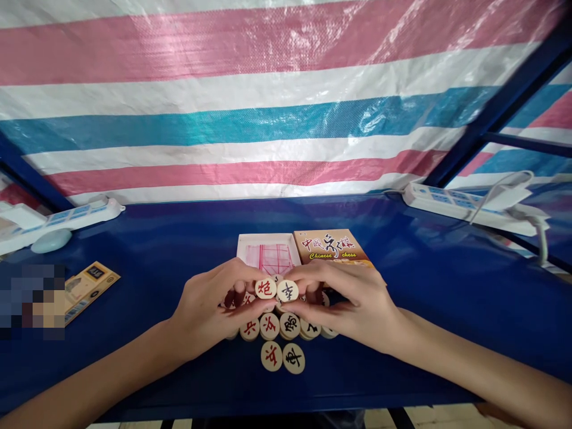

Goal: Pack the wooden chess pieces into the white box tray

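Between the thumb and fingers of my left hand [210,298] is a round Chinese chess piece with a red character [266,288]. My right hand [346,301] pinches a piece with a black character [288,291], side by side with the red one. Both are raised over a cluster of more pieces, partly hidden by my hands. In its front row show a red-lettered piece [270,326] and a black-lettered piece [290,325]. Nearer to me lie a red piece [271,356] and a black piece [294,358], next to each other.
Behind my hands lie a white open box [243,241] with a red-lined sheet inside and the Chinese chess lid [328,241]. Power strips stand at the left [89,215] and right [440,202] of the blue table [179,238]. A printed card [92,289] lies left.
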A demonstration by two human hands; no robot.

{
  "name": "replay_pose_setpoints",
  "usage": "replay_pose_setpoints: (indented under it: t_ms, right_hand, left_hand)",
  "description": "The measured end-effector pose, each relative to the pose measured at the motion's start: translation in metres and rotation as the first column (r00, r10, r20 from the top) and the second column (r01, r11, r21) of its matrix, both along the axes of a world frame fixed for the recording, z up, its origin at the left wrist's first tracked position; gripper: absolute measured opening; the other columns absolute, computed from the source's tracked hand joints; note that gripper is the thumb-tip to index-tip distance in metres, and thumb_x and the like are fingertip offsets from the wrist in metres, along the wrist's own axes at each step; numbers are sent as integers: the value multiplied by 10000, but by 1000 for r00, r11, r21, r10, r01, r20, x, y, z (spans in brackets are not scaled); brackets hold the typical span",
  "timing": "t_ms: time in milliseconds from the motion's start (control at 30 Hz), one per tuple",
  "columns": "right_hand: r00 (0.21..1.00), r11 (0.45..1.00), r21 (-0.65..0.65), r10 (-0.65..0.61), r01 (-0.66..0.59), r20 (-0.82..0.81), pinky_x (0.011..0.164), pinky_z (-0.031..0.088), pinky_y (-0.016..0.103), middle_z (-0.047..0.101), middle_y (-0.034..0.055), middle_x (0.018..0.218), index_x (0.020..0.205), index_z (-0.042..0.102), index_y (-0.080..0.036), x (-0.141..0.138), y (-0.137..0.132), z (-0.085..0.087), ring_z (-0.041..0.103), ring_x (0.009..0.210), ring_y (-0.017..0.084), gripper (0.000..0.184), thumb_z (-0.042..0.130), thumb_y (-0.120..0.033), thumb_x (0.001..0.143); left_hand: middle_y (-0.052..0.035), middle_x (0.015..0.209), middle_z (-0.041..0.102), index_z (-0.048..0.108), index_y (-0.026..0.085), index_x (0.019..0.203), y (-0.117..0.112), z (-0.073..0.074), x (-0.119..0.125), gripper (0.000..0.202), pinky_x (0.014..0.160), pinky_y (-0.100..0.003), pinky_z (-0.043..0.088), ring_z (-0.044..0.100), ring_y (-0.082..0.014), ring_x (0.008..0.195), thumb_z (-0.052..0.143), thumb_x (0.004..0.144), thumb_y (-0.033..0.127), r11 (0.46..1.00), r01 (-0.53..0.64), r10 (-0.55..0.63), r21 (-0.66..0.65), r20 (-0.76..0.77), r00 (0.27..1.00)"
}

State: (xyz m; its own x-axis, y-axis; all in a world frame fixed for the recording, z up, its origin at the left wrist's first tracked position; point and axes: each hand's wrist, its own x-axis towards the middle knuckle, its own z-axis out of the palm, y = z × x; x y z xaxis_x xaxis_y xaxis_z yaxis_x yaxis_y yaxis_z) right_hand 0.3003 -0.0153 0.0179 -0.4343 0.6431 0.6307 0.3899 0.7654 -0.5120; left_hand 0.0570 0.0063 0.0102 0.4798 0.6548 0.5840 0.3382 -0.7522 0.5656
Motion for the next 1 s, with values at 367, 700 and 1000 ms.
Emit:
replay_pose_setpoints:
  t_ms: [367,700,1000]
  right_hand:
    - [999,999,34,-8,7,33,587,496,221,660,-21,802,1120,640,-212,0,0,2,618,674,93,330,768,-214,815]
    - [907,947,106,-321,303,274,806,477,396,681,63,1036,1076,679,-245,21,32,14,589,921,227,212,672,-342,888]
    - [875,977,29,-202,211,439,938,436,444,672,60,1161,1072,676,-244,17,31,12,569,1121,255,173,602,-301,926]
  left_hand:
    - [60,719,585,622,260,1045,1,1,-1,281,529,-191,459,534,-65,569,775,810,251,1000,8,-8,-24,-6,1000]
    - [-38,1200,604,643,232,991,46,15,-15,143,876,-363,519,572,-200,1095,678,853,238,985,-170,161,-38,-169,972]
    - [-24,1311,567,648,256,1030,38,12,-13,146,1047,-476,392,420,-253,1333,518,968,278,983,-153,179,97,-391,903]
